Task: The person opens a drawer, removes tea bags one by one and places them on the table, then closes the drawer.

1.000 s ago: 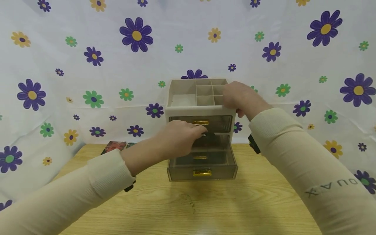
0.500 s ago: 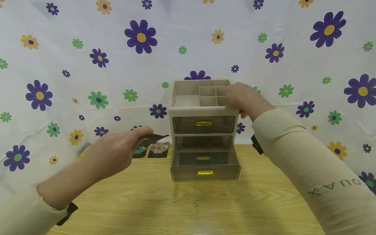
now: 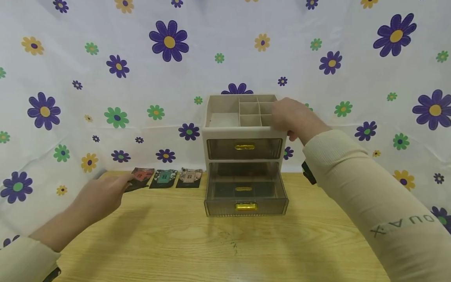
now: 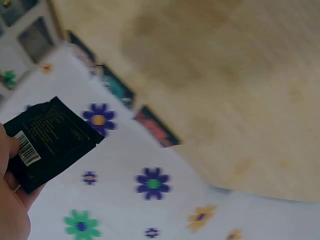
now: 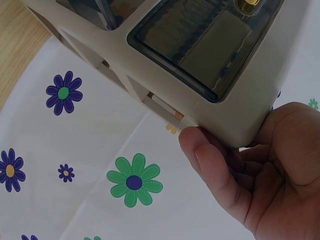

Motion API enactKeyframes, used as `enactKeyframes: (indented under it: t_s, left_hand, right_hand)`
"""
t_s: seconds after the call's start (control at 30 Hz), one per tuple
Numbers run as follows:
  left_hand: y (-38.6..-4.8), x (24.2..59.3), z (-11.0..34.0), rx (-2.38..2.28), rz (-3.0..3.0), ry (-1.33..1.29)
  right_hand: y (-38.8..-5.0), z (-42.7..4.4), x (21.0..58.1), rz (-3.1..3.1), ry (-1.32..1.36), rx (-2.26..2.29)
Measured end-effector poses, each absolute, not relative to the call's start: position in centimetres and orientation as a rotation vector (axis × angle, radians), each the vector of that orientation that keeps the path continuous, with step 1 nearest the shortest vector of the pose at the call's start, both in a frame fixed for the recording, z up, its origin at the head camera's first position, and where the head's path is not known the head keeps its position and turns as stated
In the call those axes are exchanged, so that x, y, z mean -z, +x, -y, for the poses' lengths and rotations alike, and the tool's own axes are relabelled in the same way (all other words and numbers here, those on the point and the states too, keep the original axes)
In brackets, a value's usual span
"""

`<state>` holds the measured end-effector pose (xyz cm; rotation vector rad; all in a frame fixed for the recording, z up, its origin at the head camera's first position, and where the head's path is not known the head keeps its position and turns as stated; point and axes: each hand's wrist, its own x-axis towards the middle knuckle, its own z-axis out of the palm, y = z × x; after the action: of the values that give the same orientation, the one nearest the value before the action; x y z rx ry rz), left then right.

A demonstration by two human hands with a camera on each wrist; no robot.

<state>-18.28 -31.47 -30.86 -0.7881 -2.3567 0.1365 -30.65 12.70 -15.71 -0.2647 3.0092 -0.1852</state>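
My left hand (image 3: 105, 194) is at the left, beside a red-and-black sachet (image 3: 142, 175) on the table. In the left wrist view its fingers pinch a small black sachet (image 4: 50, 142) with a barcode facing the camera. The held sachet is mostly hidden in the head view. My right hand (image 3: 290, 117) grips the upper right corner of a cream desktop drawer organizer (image 3: 243, 133); the right wrist view shows thumb and fingers around that edge. Below the shut top drawer (image 3: 225, 149), a smoky clear drawer (image 3: 218, 207) is pulled out.
A teal-and-black sachet (image 3: 164, 178) and a beige-and-black sachet (image 3: 189, 178) lie in a row left of the organizer on the wooden table (image 3: 169, 243). A flowered cloth (image 3: 218, 31) hangs close behind. Another gold handle (image 3: 243, 188) shows through the pulled-out drawer.
My left hand has moved left from above the pulled-out drawer, carrying a black sachet, and is now by the row's left end. My right hand stays on the organizer's corner.
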Motion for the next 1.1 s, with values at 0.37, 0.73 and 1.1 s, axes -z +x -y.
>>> enactKeyframes:
  t_s: [0.37,0.73,1.1]
  left_hand:
    - [-18.1,38.2,36.0,-0.110,2.591,-0.688]
    - [-18.4,39.2,36.2,0.068,3.043,-0.565]
    - [-19.8,39.5,37.4,0.112,3.084,-0.466]
  right_hand:
    - [-30.7,-12.6,15.8,-3.006,-0.254,0.205]
    - [-30.2,-13.0,15.5,-3.002,-0.269,0.205]
    - [-30.3,-12.7,15.6,-3.008,-0.275,0.203]
